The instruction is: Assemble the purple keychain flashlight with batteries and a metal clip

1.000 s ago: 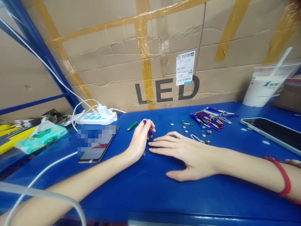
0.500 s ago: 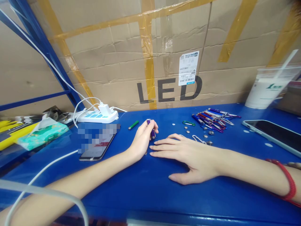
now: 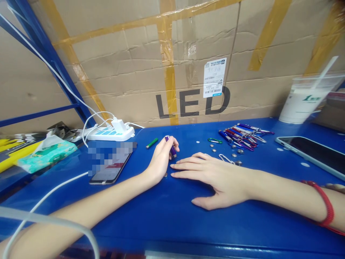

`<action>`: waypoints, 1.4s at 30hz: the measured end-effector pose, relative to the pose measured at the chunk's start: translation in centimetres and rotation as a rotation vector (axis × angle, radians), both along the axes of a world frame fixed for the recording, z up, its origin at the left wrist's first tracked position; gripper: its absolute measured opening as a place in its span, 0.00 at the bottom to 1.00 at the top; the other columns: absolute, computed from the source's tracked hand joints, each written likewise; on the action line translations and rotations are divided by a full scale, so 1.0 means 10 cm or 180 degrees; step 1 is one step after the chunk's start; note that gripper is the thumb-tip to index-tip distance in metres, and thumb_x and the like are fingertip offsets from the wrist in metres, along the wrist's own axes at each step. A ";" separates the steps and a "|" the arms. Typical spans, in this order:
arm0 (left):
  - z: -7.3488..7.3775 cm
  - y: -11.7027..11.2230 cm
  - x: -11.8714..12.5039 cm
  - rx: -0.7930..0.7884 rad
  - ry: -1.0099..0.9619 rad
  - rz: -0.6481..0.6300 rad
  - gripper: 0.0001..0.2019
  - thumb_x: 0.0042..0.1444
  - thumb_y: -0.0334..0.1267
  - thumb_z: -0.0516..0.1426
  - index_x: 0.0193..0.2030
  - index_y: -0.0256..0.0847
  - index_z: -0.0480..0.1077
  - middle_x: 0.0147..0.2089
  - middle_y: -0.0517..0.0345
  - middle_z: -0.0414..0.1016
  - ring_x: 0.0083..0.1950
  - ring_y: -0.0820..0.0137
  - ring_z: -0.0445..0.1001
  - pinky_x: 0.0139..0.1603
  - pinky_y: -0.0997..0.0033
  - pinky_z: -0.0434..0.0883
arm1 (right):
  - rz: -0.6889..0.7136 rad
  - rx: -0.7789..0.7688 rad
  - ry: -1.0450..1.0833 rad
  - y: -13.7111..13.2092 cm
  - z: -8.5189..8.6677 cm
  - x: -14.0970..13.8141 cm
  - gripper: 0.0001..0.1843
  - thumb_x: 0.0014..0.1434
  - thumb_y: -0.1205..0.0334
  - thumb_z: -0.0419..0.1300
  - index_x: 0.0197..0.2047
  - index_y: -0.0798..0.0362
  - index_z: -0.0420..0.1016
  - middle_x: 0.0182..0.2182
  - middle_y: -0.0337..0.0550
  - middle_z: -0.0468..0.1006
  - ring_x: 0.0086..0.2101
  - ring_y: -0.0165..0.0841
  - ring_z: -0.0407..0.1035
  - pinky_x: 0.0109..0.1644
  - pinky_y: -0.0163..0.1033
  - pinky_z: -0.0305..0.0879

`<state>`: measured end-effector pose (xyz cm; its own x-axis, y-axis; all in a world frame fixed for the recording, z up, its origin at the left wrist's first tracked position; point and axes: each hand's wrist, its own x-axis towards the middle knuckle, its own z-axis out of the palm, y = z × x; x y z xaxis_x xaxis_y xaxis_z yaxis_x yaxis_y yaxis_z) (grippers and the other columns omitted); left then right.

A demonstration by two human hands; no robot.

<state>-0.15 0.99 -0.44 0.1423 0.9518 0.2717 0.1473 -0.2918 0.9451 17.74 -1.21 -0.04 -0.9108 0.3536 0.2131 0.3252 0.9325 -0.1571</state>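
Observation:
My left hand has its fingers curled round a small purple metal tube with silvery ends, tilted over the blue table. Beside it my right hand is palm down on the table, fingers stretched toward the left hand and thumb apart, gripping nothing. A small silver disc lies by the left wrist. Behind the left hand rests a short green tube. Beyond the right hand are a green carabiner, a silver carabiner partly covered by the hand, and several round silver button cells.
Several coloured metal tubes with clips lie piled at the back right. A phone and a drink cup stand farther right. At left are another phone, a white power strip, cables and a green packet.
The purple tube leans slightly more in my left hand. Both hands otherwise keep their places; the whole view has shifted a little.

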 end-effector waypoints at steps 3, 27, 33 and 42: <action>-0.01 0.00 0.00 0.0008 0.0011 -0.0016 0.15 0.63 0.44 0.43 0.30 0.39 0.61 0.30 0.60 0.64 0.30 0.73 0.62 0.31 0.74 0.58 | 0.0012 -0.0049 0.0013 0.00 0.00 0.00 0.31 0.57 0.51 0.56 0.61 0.53 0.60 0.62 0.46 0.59 0.60 0.40 0.52 0.61 0.51 0.48; 0.01 -0.05 0.04 0.0120 0.0853 -0.0437 0.14 0.60 0.44 0.46 0.27 0.40 0.62 0.26 0.63 0.64 0.30 0.72 0.62 0.37 0.69 0.61 | 0.0007 -0.0077 -0.0008 -0.01 0.01 0.00 0.31 0.57 0.52 0.56 0.61 0.56 0.61 0.61 0.49 0.60 0.60 0.40 0.52 0.60 0.51 0.49; -0.01 -0.06 0.04 0.0177 0.0940 -0.0404 0.14 0.60 0.45 0.46 0.28 0.40 0.62 0.28 0.63 0.65 0.31 0.72 0.62 0.35 0.71 0.60 | -0.0027 -0.0081 -0.0038 -0.01 0.01 0.01 0.30 0.58 0.52 0.55 0.61 0.56 0.61 0.61 0.48 0.60 0.60 0.40 0.52 0.59 0.52 0.49; -0.01 -0.06 0.03 0.0143 0.0938 -0.0434 0.14 0.61 0.44 0.46 0.29 0.40 0.62 0.28 0.63 0.64 0.32 0.72 0.62 0.34 0.72 0.60 | -0.0088 -0.0130 -0.0073 -0.01 0.00 0.01 0.30 0.59 0.51 0.54 0.62 0.53 0.59 0.61 0.47 0.59 0.61 0.41 0.50 0.60 0.54 0.48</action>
<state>0.13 0.40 -0.56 0.3465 0.9065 0.2412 0.3693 -0.3682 0.8532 17.85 -1.35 -0.08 -0.9050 0.3866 0.1772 0.3547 0.9161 -0.1871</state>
